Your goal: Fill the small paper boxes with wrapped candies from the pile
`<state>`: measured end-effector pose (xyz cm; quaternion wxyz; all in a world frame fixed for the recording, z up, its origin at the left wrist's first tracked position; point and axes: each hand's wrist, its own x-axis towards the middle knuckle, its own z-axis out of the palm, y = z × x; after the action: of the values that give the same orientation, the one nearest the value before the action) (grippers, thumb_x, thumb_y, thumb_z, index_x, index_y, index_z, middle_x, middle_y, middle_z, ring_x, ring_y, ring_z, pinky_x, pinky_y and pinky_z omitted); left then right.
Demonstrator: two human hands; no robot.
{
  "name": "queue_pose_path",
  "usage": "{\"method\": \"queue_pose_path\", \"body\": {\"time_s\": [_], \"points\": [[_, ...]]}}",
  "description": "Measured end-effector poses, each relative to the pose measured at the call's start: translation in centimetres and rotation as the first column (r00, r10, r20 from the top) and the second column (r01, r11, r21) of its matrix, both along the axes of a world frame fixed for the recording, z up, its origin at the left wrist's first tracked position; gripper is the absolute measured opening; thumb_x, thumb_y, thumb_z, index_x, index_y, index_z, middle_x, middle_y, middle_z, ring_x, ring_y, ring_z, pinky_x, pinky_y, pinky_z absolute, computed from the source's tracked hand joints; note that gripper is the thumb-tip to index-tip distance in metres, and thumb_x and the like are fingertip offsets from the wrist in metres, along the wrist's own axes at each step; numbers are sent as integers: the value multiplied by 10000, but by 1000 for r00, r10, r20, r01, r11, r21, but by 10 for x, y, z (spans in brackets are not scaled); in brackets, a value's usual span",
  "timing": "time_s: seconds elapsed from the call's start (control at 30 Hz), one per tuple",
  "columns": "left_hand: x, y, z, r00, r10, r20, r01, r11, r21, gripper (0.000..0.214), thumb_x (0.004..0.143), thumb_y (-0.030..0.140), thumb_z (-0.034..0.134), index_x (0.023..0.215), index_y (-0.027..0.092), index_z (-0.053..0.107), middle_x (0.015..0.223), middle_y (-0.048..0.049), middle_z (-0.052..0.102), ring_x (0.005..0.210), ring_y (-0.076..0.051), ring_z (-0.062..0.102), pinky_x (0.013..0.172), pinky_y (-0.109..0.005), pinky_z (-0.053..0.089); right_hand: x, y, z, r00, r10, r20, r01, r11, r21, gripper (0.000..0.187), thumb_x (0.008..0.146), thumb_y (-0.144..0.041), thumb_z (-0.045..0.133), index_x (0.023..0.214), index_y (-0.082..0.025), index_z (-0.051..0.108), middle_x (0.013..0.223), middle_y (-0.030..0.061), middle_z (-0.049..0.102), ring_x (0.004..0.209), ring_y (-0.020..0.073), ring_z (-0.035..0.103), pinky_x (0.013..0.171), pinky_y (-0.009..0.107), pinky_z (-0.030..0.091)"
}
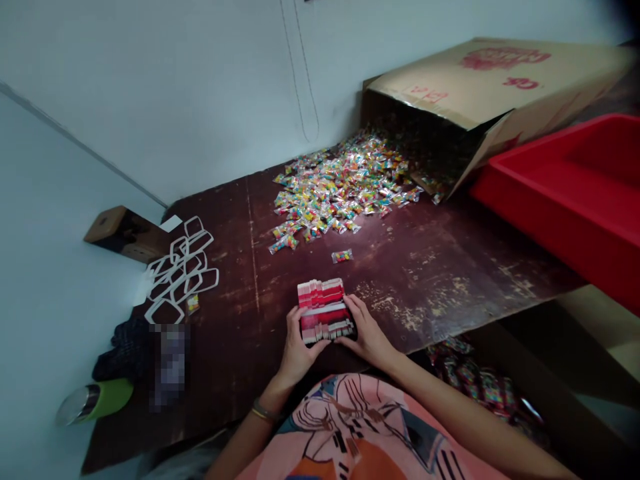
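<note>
A fanned stack of red and white flat cards [324,308] lies on the dark wooden table [430,267], close to its near edge. My left hand [296,347] grips the stack's left side, fingers curled around it. My right hand [366,328] closes on the right side. One small clear packet of coloured candies [342,255] lies alone just beyond the stack. Further back spreads a large heap of the same packets [340,187], spilling from a tipped cardboard box [480,87].
A red plastic tub [575,193] stands at the right edge. White card frames [180,270] lie scattered at the left, beside a wooden block [123,230]. A dark cloth [123,350] and a green bottle [95,400] sit at the near left. More packets [475,380] lie below the table.
</note>
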<state>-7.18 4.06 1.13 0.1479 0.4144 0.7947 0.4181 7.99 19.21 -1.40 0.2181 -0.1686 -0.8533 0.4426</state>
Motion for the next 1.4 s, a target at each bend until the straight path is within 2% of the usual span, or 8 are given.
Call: {"method": "queue_pose_path", "body": {"time_s": [0.23, 0.37, 0.53, 0.63, 0.87, 1.2, 1.3, 1.4], "points": [[0, -1, 5, 998, 31, -55, -30, 999, 21, 677, 667, 240, 769, 1224, 238, 385, 1197, -82, 440, 1155, -265, 474, 1007, -451, 398, -5, 2, -9, 992, -15, -123, 15, 1000, -2, 711, 811, -278, 662, 1413, -266, 284, 1325, 141, 448, 1262, 302, 436, 1045, 526, 404], [-2, 0, 5, 995, 60, -85, -59, 998, 6, 644, 694, 234, 740, 1236, 236, 392, 1201, -86, 450, 1169, -267, 472, 1019, -456, 385, -10, 11, -3, 991, 39, -131, -45, 998, -41, 685, 798, -278, 676, 1380, -249, 317, 1343, 144, 425, 1291, 297, 403, 1078, 517, 363], [-12, 3, 3, 979, 36, 203, -53, 995, 80, 857, 701, 291, 746, 1392, 268, 240, 1383, -118, 412, 1282, -277, 433, 1065, -444, 358, -14, 23, 10, 986, 104, -131, -126, 978, -168, 869, 731, -353, 749, 1421, -248, 233, 1461, 134, 296, 1373, 287, 294, 1141, 479, 265], [-16, 4, 2, 947, 52, 316, -76, 995, 63, 934, 712, 325, 744, 1440, 273, 162, 1419, -120, 422, 1289, -276, 441, 1074, -450, 351, -18, 29, 11, 977, 175, -119, -190, 973, -133, 926, 729, -340, 749, 1449, -236, 177, 1479, 141, 270, 1385, 288, 264, 1150, 478, 236], [-26, 2, -2, 957, 74, 281, -95, 994, 60, 654, 679, 347, 759, 1218, 197, 422, 1156, -98, 611, 1067, -261, 607, 941, -425, 467, -34, 49, 13, 957, 229, -175, -234, 972, -6, 725, 671, -292, 772, 1278, -194, 389, 1241, 123, 481, 1154, 265, 485, 1008, 425, 402], [-26, -5, 4, 994, 105, -37, -108, 990, -91, 449, 631, 419, 774, 924, 209, 507, 842, 0, 618, 772, -192, 615, 731, -320, 504, -40, 53, 14, 949, 275, -153, -264, 961, 86, 645, 692, -465, 737, 1194, -188, 442, 1143, 125, 532, 1034, 268, 527, 907, 413, 450], [-23, -5, 3, 991, 136, 6, -135, 988, -74, 475, 642, 414, 770, 976, 207, 503, 887, -19, 637, 814, -209, 635, 759, -341, 512, -37, 49, 11, 953, 260, -154, -252, 965, 71, 660, 717, -447, 726, 1241, -186, 423, 1191, 137, 517, 1102, 281, 513, 950, 439, 439], [-22, -7, 1, 988, 102, 116, -101, 995, -14, 586, 681, 379, 752, 1148, 207, 442, 1128, -91, 607, 1019, -244, 618, 888, -396, 493, -32, 43, 10, 957, 240, -163, -232, 970, 68, 789, 723, -413, 736, 1356, -175, 329, 1339, 174, 416, 1270, 304, 407, 1041, 479, 382]]}}
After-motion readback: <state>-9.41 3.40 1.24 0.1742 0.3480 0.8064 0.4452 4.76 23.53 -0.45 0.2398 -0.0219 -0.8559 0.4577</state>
